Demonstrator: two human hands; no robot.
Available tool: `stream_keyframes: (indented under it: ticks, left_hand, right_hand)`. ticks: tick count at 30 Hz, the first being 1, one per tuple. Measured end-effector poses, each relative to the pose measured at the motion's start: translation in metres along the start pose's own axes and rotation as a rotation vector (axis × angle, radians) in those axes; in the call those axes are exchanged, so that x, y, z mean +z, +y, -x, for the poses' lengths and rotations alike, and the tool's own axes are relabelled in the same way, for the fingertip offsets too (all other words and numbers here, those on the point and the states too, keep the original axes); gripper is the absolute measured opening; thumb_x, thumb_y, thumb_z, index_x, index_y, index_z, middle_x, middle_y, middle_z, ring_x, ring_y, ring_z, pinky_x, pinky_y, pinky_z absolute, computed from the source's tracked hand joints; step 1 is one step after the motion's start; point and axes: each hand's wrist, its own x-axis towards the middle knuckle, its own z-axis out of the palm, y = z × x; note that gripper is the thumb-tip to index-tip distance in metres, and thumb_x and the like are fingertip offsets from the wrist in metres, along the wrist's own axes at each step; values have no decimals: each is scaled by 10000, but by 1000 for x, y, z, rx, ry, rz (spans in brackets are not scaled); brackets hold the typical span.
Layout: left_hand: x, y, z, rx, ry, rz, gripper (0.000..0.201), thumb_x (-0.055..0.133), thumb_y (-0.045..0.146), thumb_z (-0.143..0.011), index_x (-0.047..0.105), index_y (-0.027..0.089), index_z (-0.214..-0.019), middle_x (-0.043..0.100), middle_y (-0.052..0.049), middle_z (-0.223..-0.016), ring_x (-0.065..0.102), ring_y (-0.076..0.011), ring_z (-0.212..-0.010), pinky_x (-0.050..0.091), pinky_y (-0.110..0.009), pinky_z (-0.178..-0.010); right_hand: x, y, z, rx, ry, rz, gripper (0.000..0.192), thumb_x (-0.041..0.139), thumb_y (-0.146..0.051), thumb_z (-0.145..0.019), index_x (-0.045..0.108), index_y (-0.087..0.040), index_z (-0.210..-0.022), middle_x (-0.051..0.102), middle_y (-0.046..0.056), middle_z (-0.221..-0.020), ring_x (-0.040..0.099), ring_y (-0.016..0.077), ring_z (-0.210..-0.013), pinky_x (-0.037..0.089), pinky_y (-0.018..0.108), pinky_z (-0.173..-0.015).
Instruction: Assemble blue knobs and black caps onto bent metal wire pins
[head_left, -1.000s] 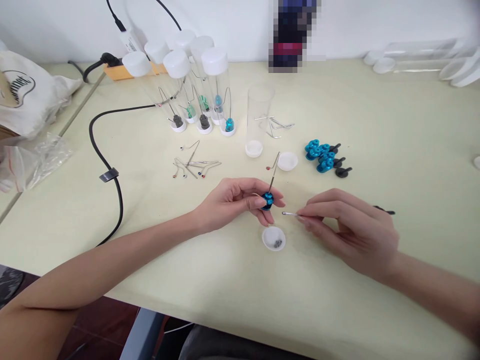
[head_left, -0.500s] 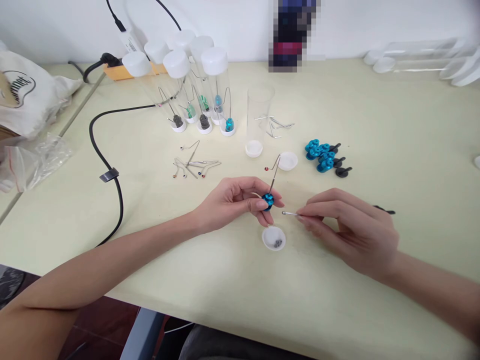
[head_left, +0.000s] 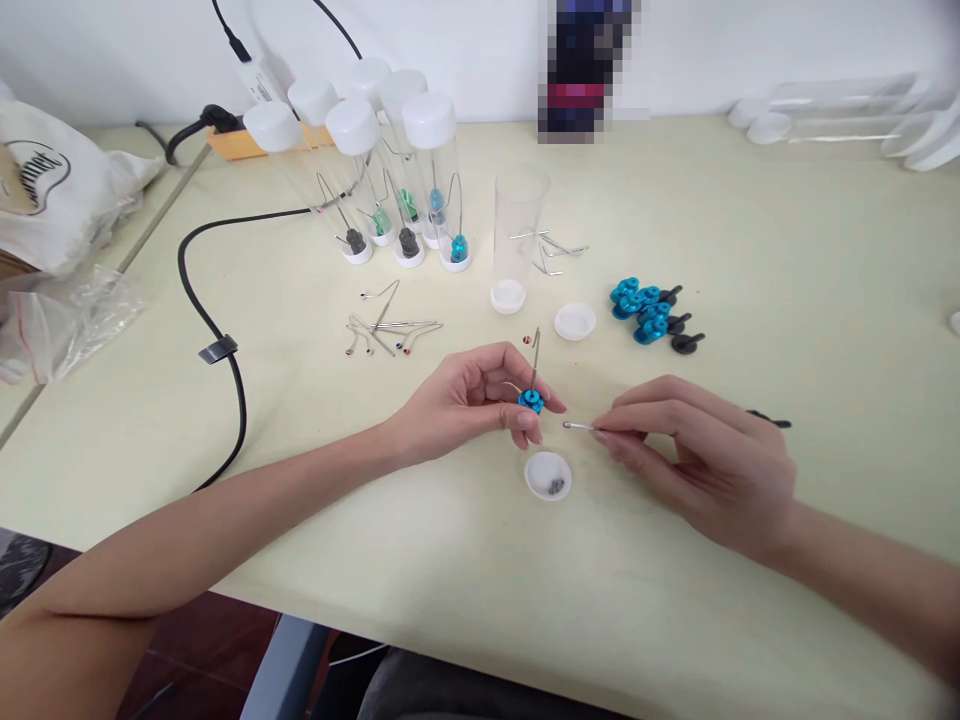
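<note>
the left hand (head_left: 469,400) sits at the centre of the frame, its fingers curled in and pinching a small blue knob (head_left: 531,401) between thumb and fingertips. a thin wire (head_left: 534,352) stands up out of the knob, nearly upright, with a tiny red bead at its top. the right hand (head_left: 701,460) lies to the right of centre, resting low over the table (head_left: 787,250), fingers drawn together around a slim metal tool (head_left: 579,427) whose bright tip points left toward the knob; tip and knob are near each other but apart. a dark end of the tool shows past the back of the hand.

just below the knob a small white cap (head_left: 547,474) lies on the table with a few tiny dark bits in it. another white cap (head_left: 575,321) lies above and to the right of the knob. further right is a cluster of blue and black knobs (head_left: 649,315). an open clear tube (head_left: 517,240) stands above centre, with bent wires (head_left: 551,248) beside it on its right. to its left stands a group of capped tubes (head_left: 390,180), each holding a wire and a coloured knob. below those, a loose bundle of wires (head_left: 386,330) with coloured ends lies flat. a black cable (head_left: 217,330) loops across the left side of the frame, and a white bag (head_left: 52,190) and clear plastic sit at the far left edge. more clear tubes and caps lie blurred in the upper right corner.
</note>
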Motion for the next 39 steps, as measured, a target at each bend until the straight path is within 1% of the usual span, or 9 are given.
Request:
stream_keyframes:
  ticks: [4, 8, 12, 14, 17, 19, 23, 27, 39]
  left_hand:
    - [1, 1, 0, -35, 25, 26, 205, 725, 96, -766, 539, 133, -844, 711, -53, -840, 663, -108, -642, 567, -216, -567]
    - [2, 3, 0, -97, 29, -6, 219, 749, 112, -744, 640, 129, -933, 696, -32, -783, 645, -102, -627, 559, -196, -544]
    - [1, 4, 0, -118, 21, -38, 232, 719, 129, -783, 709, 137, -1014, 704, -39, -838, 658, -94, -676, 577, -197, -652]
    - [0, 4, 1, -103, 11, -38, 247, 670, 166, -842, 698, 151, -1087, 711, -39, -855, 679, -98, -727, 579, -209, -747]
    - [0, 3, 1, -92, -1, -43, 255, 577, 204, -916, 670, 158, -1149, 719, -64, -983, 707, -115, -822, 569, -231, -843]
    - [1, 3, 2, -104, 3, -46, 225, 582, 193, -911, 669, 139, -1111, 715, -79, -1035, 717, -132, -843, 574, -238, -841]
    - [1, 1, 2, -108, 26, -14, 118, 653, 158, -855, 629, 122, -964, 724, -59, -948, 727, -152, -809, 593, -250, -794]
    - [1, -2, 2, -84, 22, 39, 145, 685, 127, -818, 552, 136, -875, 707, -54, -1011, 732, -175, -813, 614, -307, -782]
    - [5, -3, 2, -99, -22, -17, 140, 667, 108, -828, 538, 116, -882, 698, -66, -946, 733, -191, -831, 613, -314, -783]
  right_hand:
    - [0, 1, 1, 1, -13, -3, 193, 611, -22, -853, 609, -200, -928, 611, 23, -804, 520, 70, -581, 380, 197, -423]
    - [1, 3, 1, -6, -9, -4, 188, 615, -17, -847, 612, -188, -924, 613, 31, -800, 531, 74, -598, 388, 198, -434]
    - [1, 3, 1, -10, 0, -7, 197, 620, -2, -835, 614, -183, -913, 609, 28, -790, 542, 78, -607, 390, 201, -447]
    - [1, 2, 0, 6, 1, 1, 203, 620, 1, -835, 613, -187, -910, 612, 28, -793, 547, 79, -608, 387, 206, -450]
    - [1, 1, 0, 32, 6, 16, 208, 612, 2, -841, 610, -196, -903, 613, 27, -796, 557, 79, -609, 384, 212, -455]
    - [1, 0, 0, 42, 9, 25, 207, 607, -2, -846, 606, -202, -898, 610, 25, -797, 563, 80, -613, 386, 214, -460]
    - [2, 1, 1, 58, 8, 30, 186, 612, -28, -850, 603, -208, -895, 605, 14, -784, 513, 70, -566, 372, 214, -443]
    - [3, 2, 2, 47, -4, 43, 178, 621, -41, -847, 606, -210, -902, 613, 8, -771, 498, 69, -557, 361, 209, -433]
    - [5, 1, 5, -25, -17, 188, 191, 629, -50, -855, 597, -230, -913, 637, -22, -762, 497, 54, -530, 382, 196, -466]
